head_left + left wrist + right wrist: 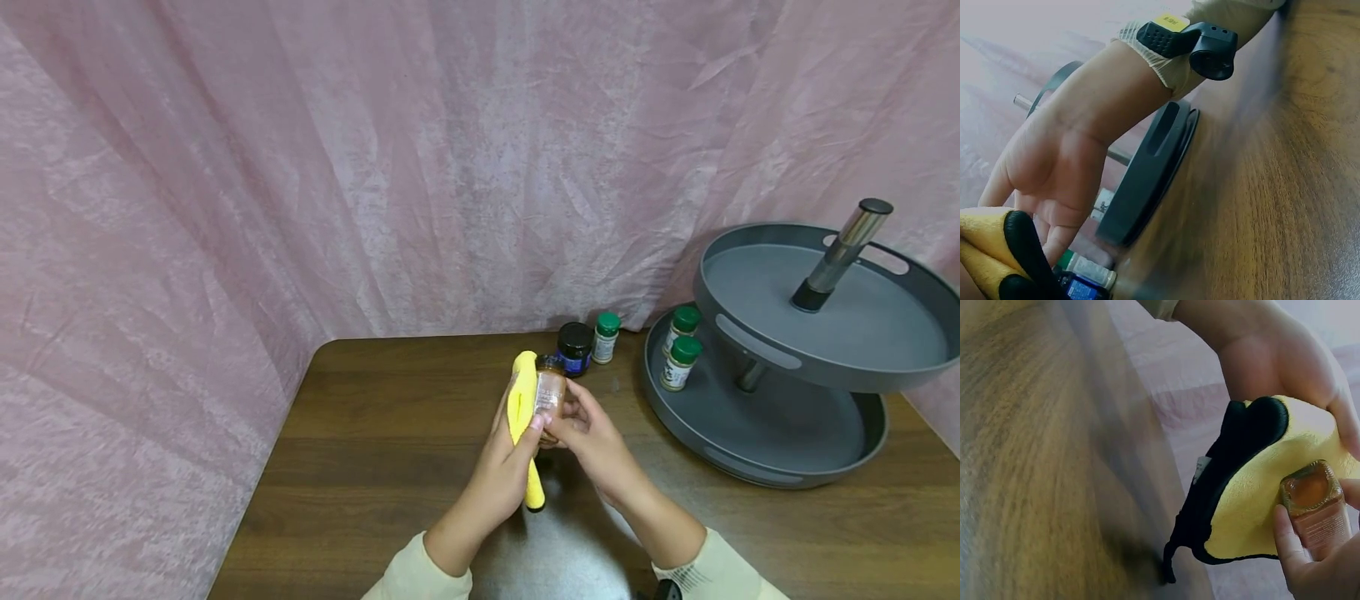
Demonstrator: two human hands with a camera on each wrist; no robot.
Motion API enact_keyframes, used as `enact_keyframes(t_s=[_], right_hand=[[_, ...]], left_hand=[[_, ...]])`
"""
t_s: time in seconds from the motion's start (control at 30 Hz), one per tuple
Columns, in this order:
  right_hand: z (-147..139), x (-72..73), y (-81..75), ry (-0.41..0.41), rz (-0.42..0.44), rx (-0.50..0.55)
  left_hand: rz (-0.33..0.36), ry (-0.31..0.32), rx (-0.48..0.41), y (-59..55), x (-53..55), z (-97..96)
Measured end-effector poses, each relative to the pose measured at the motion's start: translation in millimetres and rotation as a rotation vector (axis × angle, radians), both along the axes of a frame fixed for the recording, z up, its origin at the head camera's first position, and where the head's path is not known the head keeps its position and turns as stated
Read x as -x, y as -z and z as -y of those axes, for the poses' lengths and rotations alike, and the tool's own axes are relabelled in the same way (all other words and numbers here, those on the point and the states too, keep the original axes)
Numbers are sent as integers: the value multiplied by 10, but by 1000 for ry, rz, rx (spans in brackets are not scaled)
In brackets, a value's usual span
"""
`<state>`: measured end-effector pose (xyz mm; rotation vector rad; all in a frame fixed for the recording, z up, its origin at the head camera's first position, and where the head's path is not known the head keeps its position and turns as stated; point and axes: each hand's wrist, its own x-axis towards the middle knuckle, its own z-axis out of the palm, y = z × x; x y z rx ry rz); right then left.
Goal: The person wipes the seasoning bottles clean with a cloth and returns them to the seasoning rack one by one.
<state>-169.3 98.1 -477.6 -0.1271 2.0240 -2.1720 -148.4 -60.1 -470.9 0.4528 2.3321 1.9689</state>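
Observation:
Over the table, my left hand (497, 468) grips a folded yellow cloth (522, 400) with black edging (1215, 481). My right hand (600, 450) pinches a small square glass bottle (550, 392) between thumb and fingers. This bottle has brownish-orange contents, a printed label and a dark cap. In the right wrist view its thick glass base (1310, 487) faces the camera, with the cloth right behind it. The left fingers are mostly hidden behind the cloth.
Past the hands stand a dark blue jar (574, 350) with a black lid and a green-capped spice jar (605, 337). At right is a grey two-tier round tray (757, 467); two green-capped jars (681, 364) stand on its lower tier. A pink curtain (450, 167) hangs behind the table (375, 433).

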Motion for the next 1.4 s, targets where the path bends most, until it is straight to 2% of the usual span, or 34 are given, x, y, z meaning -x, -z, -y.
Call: enact_keyframes(t_s=[0.17, 0.33, 0.47, 0.57, 0.67, 0.8, 0.97, 1.13, 1.27, 1.4], right_hand=[[16, -22, 20, -59, -38, -40], [45, -86, 30, -161, -102, -98], [60, -129, 38, -241, -147, -137], [64, -141, 34, -277, -162, -122], [74, -132, 15, -261, -147, -93], [75, -96, -1, -197, -93, -62], [45, -47, -17, -104, -18, 10], [4, -7, -48, 1, 19, 49], [-6, -7, -58, 4, 25, 45], [7, -35, -55, -38, 3, 32]], left_hand=[[19, -70, -16, 7, 4, 2], [108, -157, -105, 2, 25, 27], [171, -196, -184, -15, 55, 82], [178, -208, -207, -23, 72, 109], [175, -212, -200, -32, 72, 107], [173, -191, -167, -42, 52, 85], [159, -96, -168, -19, 26, 33], [120, -12, -171, 12, -5, -24], [88, -5, -171, 24, -16, -36], [104, -42, -175, 18, -4, -20]])
